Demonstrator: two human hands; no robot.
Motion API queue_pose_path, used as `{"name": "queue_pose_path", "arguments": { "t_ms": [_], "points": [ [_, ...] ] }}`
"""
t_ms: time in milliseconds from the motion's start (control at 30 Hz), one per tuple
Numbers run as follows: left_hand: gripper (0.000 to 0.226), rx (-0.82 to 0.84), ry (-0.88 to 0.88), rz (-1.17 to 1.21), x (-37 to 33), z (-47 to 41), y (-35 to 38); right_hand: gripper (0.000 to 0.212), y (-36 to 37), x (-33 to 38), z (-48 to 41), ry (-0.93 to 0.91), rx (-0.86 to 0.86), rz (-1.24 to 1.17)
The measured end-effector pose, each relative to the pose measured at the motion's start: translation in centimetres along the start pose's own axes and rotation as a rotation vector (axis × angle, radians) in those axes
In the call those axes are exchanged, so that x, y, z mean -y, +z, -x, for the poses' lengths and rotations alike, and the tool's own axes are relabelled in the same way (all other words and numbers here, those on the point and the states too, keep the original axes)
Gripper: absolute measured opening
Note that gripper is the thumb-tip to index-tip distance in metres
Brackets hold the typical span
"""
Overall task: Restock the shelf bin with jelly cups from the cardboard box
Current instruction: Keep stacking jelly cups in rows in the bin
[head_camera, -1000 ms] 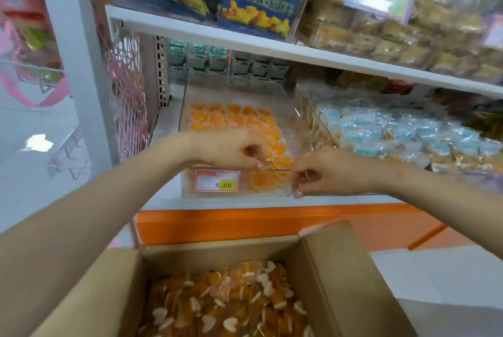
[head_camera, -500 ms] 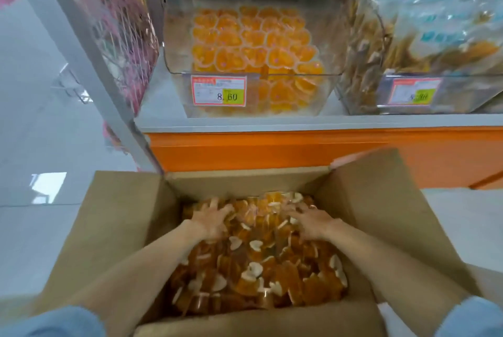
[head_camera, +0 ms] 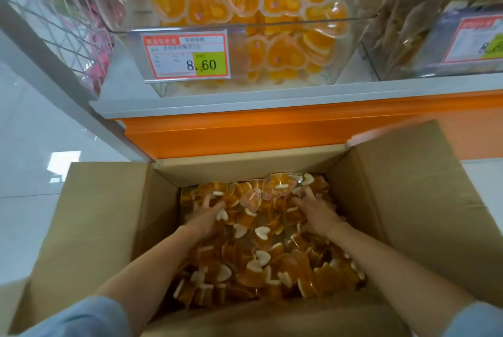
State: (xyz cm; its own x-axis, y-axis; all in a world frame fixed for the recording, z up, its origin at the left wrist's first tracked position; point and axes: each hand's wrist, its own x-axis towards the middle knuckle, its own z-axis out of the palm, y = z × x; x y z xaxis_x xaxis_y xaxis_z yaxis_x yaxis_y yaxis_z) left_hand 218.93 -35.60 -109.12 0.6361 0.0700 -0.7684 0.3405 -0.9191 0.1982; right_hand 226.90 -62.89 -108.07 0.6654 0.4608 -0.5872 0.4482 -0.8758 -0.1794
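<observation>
A: Where are your hands at this moment?

B: Both are down inside the cardboard box (head_camera: 408, 200), on the far part of the heap of jelly cups (head_camera: 261, 255). My left hand (head_camera: 208, 218) is on the left side and my right hand (head_camera: 317, 214) on the right, with a small mound of cups raised between them.

A: Are you gripping any cups?

B: My right hand is unclenched: the fingers (head_camera: 307, 195) are spread and lie on the cups. For the left I cannot tell, because its fingertips go under the cups and are hidden.

A: And the shelf bin?

B: The shelf bin (head_camera: 128, 69) is above and behind the box, on the grey shelf (head_camera: 245, 102). It is clear plastic, and the orange heart-shaped cups (head_camera: 283, 56) inside sit mostly in its middle and right part. On its front wall there is a price tag (head_camera: 187, 57) that reads 8.60.

A: What is around it?

B: Just beside it on the right is a second clear bin (head_camera: 408, 37) with pale packets – I cannot read its tag (head_camera: 479, 40) well. On the left is a wire rack (head_camera: 68, 23) with pink things behind it. Under the shelf is an orange panel (head_camera: 245, 132), and the far wall of the box stands close against it. My blue sleeves (head_camera: 81, 317) show at the bottom corners.
</observation>
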Motion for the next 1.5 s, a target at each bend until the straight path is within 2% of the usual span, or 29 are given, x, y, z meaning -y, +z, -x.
{"name": "queue_pose_path", "arguments": {
  "t_ms": [133, 233, 367, 433, 500, 633, 700, 767, 900, 1033, 1167, 1267, 1333, 1400, 1500],
  "points": [
    [0.073, -0.077, -0.012, 0.100, -0.6, 0.4, 1.4, 0.065, 0.4, 0.1, -0.1, -0.006, -0.016, 0.062],
    [0.077, -0.065, -0.003, 0.133, -0.7, 0.7, 2.3, 0.072, 0.8, 0.3, 0.3, 0.041, -0.003, 0.108],
    [0.066, -0.167, 0.068, 0.266, -0.3, 1.4, 2.6, 0.065, 1.0, 0.2, 0.6, 0.007, -0.035, -0.008],
    [0.062, -0.268, 0.089, 0.215, -0.2, 1.1, 2.6, 0.059, 0.9, 0.1, 0.7, -0.012, -0.022, -0.047],
    [0.050, -0.218, 0.115, 0.260, -0.4, 1.4, 2.5, 0.055, 0.7, 0.0, 0.7, -0.019, -0.020, -0.062],
    [0.024, -0.243, 0.096, 0.261, -0.2, 1.5, 1.8, 0.041, 0.2, 0.1, 0.9, -0.027, -0.024, -0.162],
    [0.027, -0.299, 0.049, 0.324, -0.5, 1.9, 1.0, 0.037, -0.4, 0.4, 1.0, -0.023, 0.000, -0.234],
    [0.032, -0.316, 0.037, 0.383, -0.7, 2.1, 0.2, 0.044, -0.9, 0.8, 1.1, -0.029, 0.055, -0.250],
    [0.027, -0.239, 0.124, 0.411, -1.8, 4.5, -1.5, 0.047, -3.0, 2.2, 2.4, -0.047, 0.113, -0.279],
    [0.030, -0.124, 0.192, 0.411, -4.0, 8.3, -4.8, 0.045, -8.1, 3.9, 4.7, -0.107, 0.182, -0.282],
    [0.031, -0.075, 0.404, 0.403, -7.3, 15.3, -10.8, 0.052, -15.6, 5.5, 9.0, -0.167, 0.170, -0.210],
    [0.028, -0.131, 0.540, 0.374, -8.6, 21.0, -15.3, 0.048, -22.2, 6.1, 14.1, -0.261, 0.122, -0.130],
    [0.026, -0.176, 0.614, 0.399, -9.1, 25.0, -18.3, 0.040, -26.3, 6.4, 18.0, -0.300, 0.067, -0.208],
    [0.031, -0.258, 0.673, 0.426, -9.6, 28.6, -21.5, 0.041, -30.2, 6.9, 21.5, -0.344, -0.020, -0.289],
    [0.028, -0.435, 0.713, 0.465, -10.8, 31.7, -27.0, 0.044, -35.6, 8.3, 23.8, -0.357, -0.213, -0.277]
  ]
}}
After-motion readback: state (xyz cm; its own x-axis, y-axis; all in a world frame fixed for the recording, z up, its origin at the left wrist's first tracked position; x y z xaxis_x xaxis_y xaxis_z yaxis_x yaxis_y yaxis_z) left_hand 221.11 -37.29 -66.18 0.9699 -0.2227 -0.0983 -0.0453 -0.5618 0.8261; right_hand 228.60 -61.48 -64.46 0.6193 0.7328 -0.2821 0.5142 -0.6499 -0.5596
